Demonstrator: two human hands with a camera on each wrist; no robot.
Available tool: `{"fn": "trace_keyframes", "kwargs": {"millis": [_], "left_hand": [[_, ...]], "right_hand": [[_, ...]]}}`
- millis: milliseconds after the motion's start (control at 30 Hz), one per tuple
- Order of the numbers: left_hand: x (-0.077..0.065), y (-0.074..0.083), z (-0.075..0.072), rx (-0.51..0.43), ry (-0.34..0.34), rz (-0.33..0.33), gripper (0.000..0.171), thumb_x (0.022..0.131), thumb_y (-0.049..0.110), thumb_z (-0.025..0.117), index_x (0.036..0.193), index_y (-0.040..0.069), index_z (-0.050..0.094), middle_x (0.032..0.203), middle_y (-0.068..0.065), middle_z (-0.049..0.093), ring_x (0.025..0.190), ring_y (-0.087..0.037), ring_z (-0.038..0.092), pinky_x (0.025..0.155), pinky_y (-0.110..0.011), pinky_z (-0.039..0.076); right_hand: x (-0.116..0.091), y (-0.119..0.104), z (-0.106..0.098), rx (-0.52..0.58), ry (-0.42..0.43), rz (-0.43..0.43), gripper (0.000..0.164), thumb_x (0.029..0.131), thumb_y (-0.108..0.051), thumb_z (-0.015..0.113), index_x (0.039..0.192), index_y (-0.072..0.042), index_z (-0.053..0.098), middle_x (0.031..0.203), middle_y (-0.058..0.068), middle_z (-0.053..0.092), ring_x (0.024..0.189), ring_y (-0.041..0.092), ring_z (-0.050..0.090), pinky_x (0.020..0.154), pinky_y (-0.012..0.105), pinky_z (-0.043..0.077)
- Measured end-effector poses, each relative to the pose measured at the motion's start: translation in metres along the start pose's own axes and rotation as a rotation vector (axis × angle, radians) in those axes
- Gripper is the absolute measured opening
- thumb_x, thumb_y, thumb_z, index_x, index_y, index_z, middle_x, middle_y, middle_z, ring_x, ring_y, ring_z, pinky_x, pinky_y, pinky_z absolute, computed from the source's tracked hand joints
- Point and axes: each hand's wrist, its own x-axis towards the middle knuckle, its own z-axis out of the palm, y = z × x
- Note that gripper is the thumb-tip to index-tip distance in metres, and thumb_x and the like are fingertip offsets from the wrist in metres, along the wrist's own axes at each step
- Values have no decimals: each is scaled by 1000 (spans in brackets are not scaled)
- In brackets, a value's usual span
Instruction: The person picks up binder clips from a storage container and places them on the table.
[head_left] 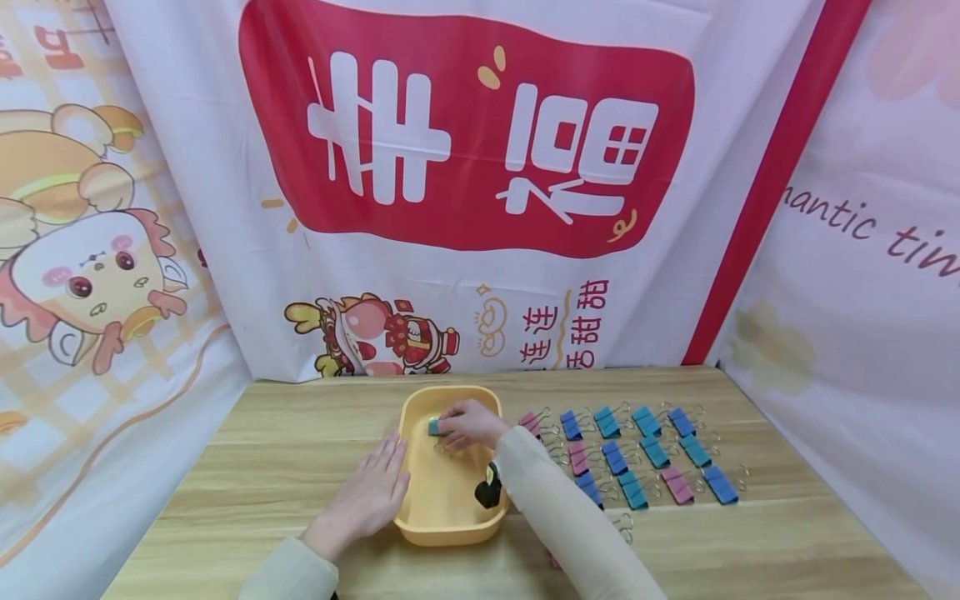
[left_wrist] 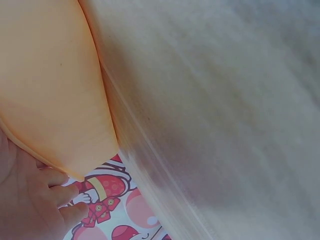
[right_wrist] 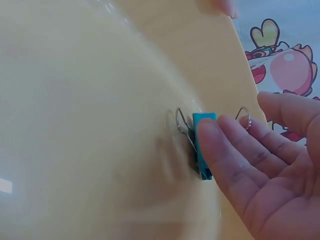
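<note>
A teal binder clip with wire handles is at the inside of a yellow plastic tub. My right hand reaches into the tub and holds this clip by its fingertips; in the right wrist view, the right hand covers part of the clip. Against the tub's left side rests my left hand, its fingers extended along the outer wall near the rim. The left wrist view shows the left hand beside the tub wall.
Rows of blue, teal and pink binder clips lie on the wooden table right of the tub. My right forearm hides some of them. A printed cloth hangs behind the table, with more cloth on both sides.
</note>
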Motion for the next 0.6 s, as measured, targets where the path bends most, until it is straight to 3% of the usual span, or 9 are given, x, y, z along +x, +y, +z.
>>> {"fn": "trace_keyframes", "kwargs": {"millis": [267, 400, 600], "left_hand": [[0, -1, 0, 10, -6, 3, 52, 100, 24, 32, 140, -9, 27, 148, -23, 18, 134, -37, 17, 107, -49, 19], [0, -2, 1, -2, 9, 13, 51, 99, 22, 35, 139, -10, 28, 147, -24, 19, 134, -38, 18, 107, -50, 20], [-1, -3, 3, 7, 3, 14, 52, 99, 23, 34, 140, -9, 27, 148, -23, 17, 134, -38, 18, 106, -51, 20]], "right_hand": [[-1, -5, -4, -29, 99, -47, 11, 85, -5, 64, 89, 5, 62, 84, 21, 66, 69, 25, 66, 66, 38, 56], [-2, -9, -7, -33, 120, -74, 7, 85, -2, 63, 87, 5, 62, 79, 15, 66, 67, 24, 65, 67, 40, 55], [-7, -13, -15, 17, 110, -80, 9, 83, 5, 58, 91, 8, 59, 81, 18, 65, 65, 22, 65, 68, 38, 55]]}}
